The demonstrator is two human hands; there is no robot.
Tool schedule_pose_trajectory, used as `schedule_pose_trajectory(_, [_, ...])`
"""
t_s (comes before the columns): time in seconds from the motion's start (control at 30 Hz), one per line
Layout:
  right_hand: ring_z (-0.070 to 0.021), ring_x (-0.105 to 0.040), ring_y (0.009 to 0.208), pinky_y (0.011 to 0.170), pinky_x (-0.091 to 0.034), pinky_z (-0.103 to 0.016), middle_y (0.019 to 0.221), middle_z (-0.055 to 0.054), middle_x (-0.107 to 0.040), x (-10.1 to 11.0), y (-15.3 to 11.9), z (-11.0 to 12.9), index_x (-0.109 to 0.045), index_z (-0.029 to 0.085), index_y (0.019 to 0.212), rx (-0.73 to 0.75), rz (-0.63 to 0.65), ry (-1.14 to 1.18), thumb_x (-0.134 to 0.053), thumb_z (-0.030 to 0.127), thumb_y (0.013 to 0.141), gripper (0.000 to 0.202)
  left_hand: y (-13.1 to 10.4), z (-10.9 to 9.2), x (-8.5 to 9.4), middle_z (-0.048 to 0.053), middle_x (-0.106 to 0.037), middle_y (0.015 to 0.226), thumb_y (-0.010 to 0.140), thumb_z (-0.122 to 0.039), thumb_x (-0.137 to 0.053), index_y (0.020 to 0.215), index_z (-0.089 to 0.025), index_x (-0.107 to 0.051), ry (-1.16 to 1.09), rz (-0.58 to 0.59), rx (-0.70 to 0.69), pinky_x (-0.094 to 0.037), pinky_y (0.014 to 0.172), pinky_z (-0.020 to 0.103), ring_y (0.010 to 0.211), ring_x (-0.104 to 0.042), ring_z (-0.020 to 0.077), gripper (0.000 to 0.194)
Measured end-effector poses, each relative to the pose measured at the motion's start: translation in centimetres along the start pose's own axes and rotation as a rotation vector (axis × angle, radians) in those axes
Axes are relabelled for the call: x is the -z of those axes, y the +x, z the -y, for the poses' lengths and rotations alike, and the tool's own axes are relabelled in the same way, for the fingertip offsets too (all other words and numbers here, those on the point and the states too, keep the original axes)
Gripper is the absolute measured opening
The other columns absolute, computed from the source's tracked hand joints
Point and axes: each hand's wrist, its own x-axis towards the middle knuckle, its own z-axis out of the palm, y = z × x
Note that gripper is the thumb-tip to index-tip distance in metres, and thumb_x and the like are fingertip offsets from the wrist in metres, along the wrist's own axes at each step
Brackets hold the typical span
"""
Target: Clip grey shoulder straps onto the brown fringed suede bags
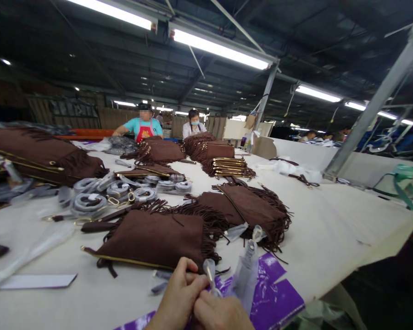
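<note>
At the bottom of the head view, my left hand [181, 293] and my right hand [222, 311] meet, both closed with fingertips pinched together. Between them rises a small clear plastic wrapping [209, 270] around a slim piece with a metallic glint; its lower part is hidden by my fingers. Just beyond lies a brown fringed bag [158, 236], flat, its gold zipper edge toward me. To the right of my hands is a grey strap in a clear sleeve [244, 275], resting over purple printed plastic [278, 298].
More brown fringed bags [258, 206] lie behind, with stacked ones [206, 149] farther back and at left. Coiled grey wrapped straps [87, 204] cover the left middle of the white table [330, 220]. Two people [144, 128] are across the table. A metal post [375, 96] stands right.
</note>
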Motion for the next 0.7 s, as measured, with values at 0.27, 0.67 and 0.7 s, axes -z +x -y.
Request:
schedule_pose_trajectory(0.27, [-0.0196,-0.061,0.093,0.079,-0.045,-0.028,0.103,-0.005,-0.064,3.1,1.1,-4.7,-0.058,0.021,0.074,-0.375,-0.048,0.570,-0.053,0.012,0.082,0.013,-0.3,0.4,0.0,-0.001,-0.061,0.079,0.069,-0.035,-0.064,0.091,-0.024,-0.036,-0.142,0.082,0.084,-0.033,0.048,0.017,0.055,-0.053,0.0083,0.038])
schedule_pose_trajectory(0.67, [-0.0172,-0.062,0.080,0.071,-0.049,-0.025,0.085,-0.004,-0.063,0.6,0.6,-1.5,-0.057,0.021,0.078,-0.138,-0.248,0.695,-0.045,0.012,0.090,0.019,-0.3,0.6,0.4,-0.006,-0.055,0.064,0.065,-0.058,-0.074,0.096,-0.021,-0.046,-0.168,0.061,0.048,-0.039,0.056,0.020,0.059,-0.052,0.0106,0.056])
schedule_pose_trajectory(0.7, [-0.0172,-0.062,0.081,0.072,-0.049,-0.024,0.085,-0.004,-0.064,0.5,0.7,-1.3,-0.058,0.021,0.078,-0.140,-0.248,0.717,-0.047,0.012,0.090,0.018,-0.2,0.5,0.4,-0.007,-0.053,0.061,0.061,-0.059,-0.076,0.092,-0.020,-0.047,-0.166,0.054,0.054,-0.036,0.052,0.019,0.054,-0.049,0.0090,0.058])
